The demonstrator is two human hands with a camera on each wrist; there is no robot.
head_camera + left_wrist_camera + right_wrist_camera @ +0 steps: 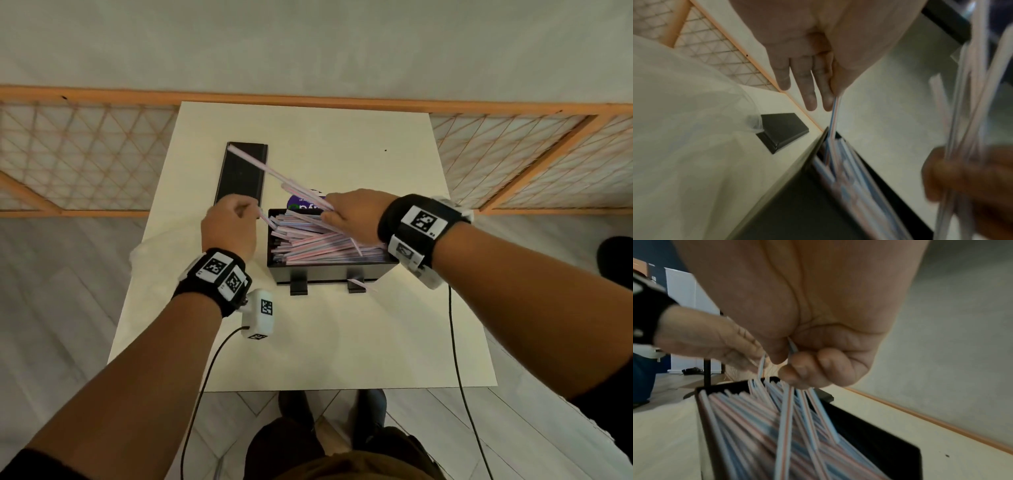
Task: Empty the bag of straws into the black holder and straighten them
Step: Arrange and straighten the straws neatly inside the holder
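The black holder (pixel 376 270) stands mid-table, full of red-and-blue striped straws (pixel 318 246) lying crisscross. My right hand (pixel 325 214) is over its far edge and grips a bundle of straws (pixel 274 174) that slants up-left across the black lid (pixel 239 178). In the right wrist view the right hand (pixel 789 363) pinches these straws (pixel 785 418) above the holder (pixel 869 426). My left hand (pixel 255 214) is at the holder's far left corner and pinches one straw (pixel 266 221). In the left wrist view the left hand (pixel 833 95) holds that straw (pixel 833 113) between thumb and forefinger.
A purple bag label (pixel 301 204) shows behind the holder. One straw (pixel 363 284) pokes out at the holder's front feet. Translucent plastic (pixel 137 253) hangs at the table's left edge. A wooden lattice rail (pixel 85 154) runs behind the table (pixel 308 342).
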